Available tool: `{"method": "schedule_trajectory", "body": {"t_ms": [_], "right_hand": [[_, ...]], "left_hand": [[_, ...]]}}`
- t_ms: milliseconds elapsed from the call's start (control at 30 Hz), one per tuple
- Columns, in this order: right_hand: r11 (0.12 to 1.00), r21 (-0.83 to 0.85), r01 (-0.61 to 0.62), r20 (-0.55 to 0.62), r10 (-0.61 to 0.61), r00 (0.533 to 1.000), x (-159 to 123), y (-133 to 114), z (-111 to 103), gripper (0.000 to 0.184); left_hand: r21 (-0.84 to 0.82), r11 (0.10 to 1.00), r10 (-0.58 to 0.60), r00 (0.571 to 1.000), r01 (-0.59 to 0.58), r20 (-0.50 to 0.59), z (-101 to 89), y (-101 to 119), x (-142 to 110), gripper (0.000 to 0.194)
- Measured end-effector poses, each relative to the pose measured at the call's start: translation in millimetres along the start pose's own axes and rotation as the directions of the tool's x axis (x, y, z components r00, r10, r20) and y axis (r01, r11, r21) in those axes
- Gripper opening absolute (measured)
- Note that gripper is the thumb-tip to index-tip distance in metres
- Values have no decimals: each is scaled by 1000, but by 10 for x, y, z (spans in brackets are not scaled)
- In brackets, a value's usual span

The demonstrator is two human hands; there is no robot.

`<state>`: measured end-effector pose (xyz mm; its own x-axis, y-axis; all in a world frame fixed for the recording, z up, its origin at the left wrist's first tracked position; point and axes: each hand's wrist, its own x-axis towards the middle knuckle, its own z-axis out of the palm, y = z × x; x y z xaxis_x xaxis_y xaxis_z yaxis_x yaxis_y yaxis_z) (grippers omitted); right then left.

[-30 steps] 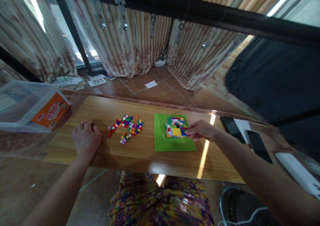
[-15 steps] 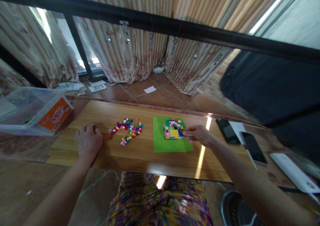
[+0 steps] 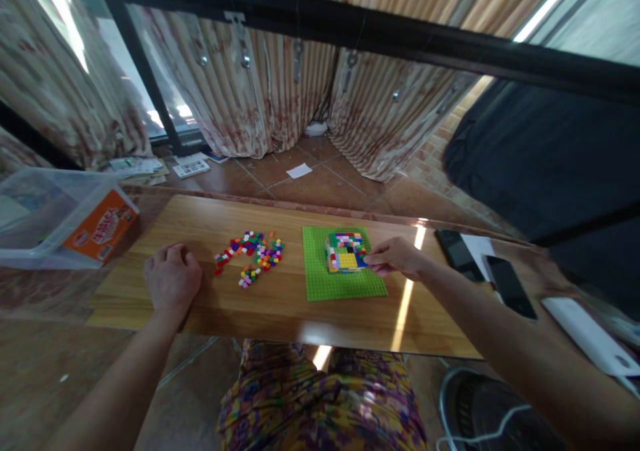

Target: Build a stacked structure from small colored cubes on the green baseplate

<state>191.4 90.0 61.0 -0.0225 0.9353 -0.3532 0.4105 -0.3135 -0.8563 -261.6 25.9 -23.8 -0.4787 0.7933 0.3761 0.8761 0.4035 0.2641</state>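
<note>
A small hollow build of colourful toy bricks (image 3: 346,260) stands on a green studded baseplate (image 3: 330,290). At the right front corner of the build, the thumb and fingers of my right hand (image 3: 395,259) are pinched together. A dark blue brick (image 3: 361,263) shows right at these fingertips, partly covered by them. My left hand (image 3: 173,279) rests palm down on the wooden board, fingers a little apart and slightly bent, holding nothing visible. To its right lies a loose scatter of small multicoloured bricks (image 3: 257,250).
A clear plastic box (image 3: 50,218) with an orange label stands left of the wooden board (image 3: 240,314). Two dark phones (image 3: 509,286) (image 3: 459,256), white paper (image 3: 477,248) and a white power strip (image 3: 590,334) lie on the right. Curtains hang behind.
The view has shifted slightly. My right hand stays pinched at the build's right front corner, its fingers having moved only a little. My left hand has kept its place on the board.
</note>
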Motion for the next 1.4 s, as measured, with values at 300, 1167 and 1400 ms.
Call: {"method": "schedule_trajectory", "body": {"t_ms": [300,1167,1400], "right_hand": [[989,97,-115,66,109,992,-80,44,42,38],[737,-169,655,184,-629,755,-543,-15,1786,24],[551,-376,745,338,-667,664,-316,-109,2215,20]], "left_hand": [[-25,1000,-10,1000,10,2,-9,8,9,47],[-66,997,-37,999,38,20,-39,58,-72,38],[-60,996,-61,997,63,38,-61,91,-87,37]]}}
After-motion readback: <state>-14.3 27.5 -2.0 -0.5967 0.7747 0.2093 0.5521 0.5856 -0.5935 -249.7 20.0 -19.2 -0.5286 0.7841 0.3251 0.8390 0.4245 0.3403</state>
